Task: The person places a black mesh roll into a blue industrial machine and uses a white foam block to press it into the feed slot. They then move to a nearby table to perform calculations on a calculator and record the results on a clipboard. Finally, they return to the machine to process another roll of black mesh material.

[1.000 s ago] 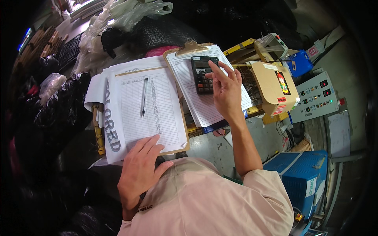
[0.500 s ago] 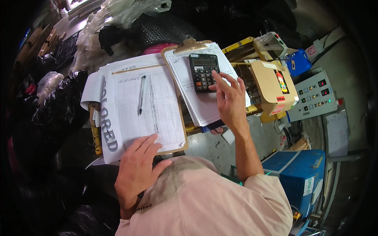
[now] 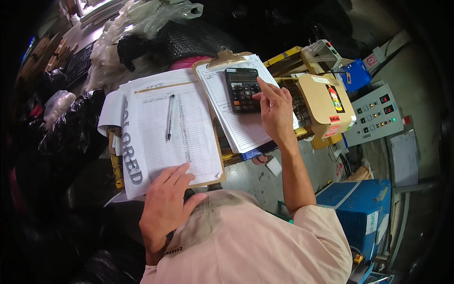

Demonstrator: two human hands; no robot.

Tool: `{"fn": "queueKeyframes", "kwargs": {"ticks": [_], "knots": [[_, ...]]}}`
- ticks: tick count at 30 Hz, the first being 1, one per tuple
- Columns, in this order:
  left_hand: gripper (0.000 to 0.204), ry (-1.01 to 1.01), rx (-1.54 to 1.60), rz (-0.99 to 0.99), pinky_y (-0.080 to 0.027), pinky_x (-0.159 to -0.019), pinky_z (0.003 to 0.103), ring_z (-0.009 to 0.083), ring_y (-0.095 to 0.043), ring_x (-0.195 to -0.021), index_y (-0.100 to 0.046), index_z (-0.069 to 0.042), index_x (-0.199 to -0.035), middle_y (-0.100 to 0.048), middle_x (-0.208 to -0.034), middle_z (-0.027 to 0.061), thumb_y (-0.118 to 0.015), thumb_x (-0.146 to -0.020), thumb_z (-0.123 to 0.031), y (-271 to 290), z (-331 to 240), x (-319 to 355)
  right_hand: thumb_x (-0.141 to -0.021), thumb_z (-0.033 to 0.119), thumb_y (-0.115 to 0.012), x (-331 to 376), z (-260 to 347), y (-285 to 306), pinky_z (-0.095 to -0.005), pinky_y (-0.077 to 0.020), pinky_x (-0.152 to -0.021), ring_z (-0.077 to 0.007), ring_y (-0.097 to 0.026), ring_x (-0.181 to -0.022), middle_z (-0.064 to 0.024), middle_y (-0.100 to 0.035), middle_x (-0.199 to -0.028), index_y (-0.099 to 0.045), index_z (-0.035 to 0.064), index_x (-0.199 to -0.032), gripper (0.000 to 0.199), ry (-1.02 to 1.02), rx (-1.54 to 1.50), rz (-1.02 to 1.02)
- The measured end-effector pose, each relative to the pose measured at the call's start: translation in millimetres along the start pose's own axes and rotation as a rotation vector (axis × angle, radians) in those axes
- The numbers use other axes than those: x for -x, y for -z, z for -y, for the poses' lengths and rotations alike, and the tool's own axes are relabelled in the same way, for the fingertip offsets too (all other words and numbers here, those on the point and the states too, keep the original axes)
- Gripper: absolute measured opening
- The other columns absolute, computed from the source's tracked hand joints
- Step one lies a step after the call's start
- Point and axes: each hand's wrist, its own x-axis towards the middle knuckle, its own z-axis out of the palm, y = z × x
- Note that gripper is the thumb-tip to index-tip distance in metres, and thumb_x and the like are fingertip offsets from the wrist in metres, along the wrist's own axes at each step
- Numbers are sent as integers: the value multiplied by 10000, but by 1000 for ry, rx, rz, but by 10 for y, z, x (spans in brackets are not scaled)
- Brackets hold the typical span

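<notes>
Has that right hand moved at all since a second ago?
Yes. Judged against the calculator, the right hand has shifted to the right and slightly down the picture.

— What are your writing things made of?
— Your calculator [image 3: 242, 92], upper centre, looks like dark plastic; the sheets [image 3: 248, 132] beneath it are smooth, matt paper under a metal clip [image 3: 226, 57].
— And around you?
— Glossy, wrinkled black plastic bags [image 3: 71, 128] at left, a matt cardboard box [image 3: 318, 102] right of centre, and your soft, matt cloth shirt [image 3: 241, 236] at the bottom.
</notes>
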Motion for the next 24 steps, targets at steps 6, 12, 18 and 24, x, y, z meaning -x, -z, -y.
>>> {"fn": "queueKeyframes", "kwargs": {"ticks": [6,12,18,24], "knots": [[491,15,8,17,-526,-1093,488,399,-636,-1323,-757,-3,-1212,-705,-1437,193,-842,-915,-386,24,16,1,-1048,22,-595,151,151,230,-569,-278,-1282,-270,-605,-1415,-25,-836,-1020,-664,103,-1521,485,-2,-13,-26],[484,-3,8,27,-534,-1080,490,403,-642,-1313,-757,-5,-1208,-709,-1430,195,-840,-919,-384,42,-9,-29,-1031,25,-616,330,86,153,-528,-330,-1232,-260,-648,-1286,-18,-831,-998,-706,95,-1460,443,10,24,-52],[476,-32,-61,10,-557,-1050,472,364,-649,-1299,-755,9,-1194,-703,-1416,194,-849,-919,-368,37,1,-4,-991,12,-630,419,193,261,-454,-411,-1119,-256,-649,-1067,-13,-746,-836,-754,83,-1372,406,-24,-105,-66],[485,-37,-51,32,-541,-1079,471,359,-628,-1338,-751,1,-1217,-680,-1458,193,-841,-927,-376,22,-23,-18,-937,-15,-688,728,605,63,-430,-495,-1010,-286,-672,-1023,-43,-745,-915,-746,77,-1359,436,62,-339,-39]]}}
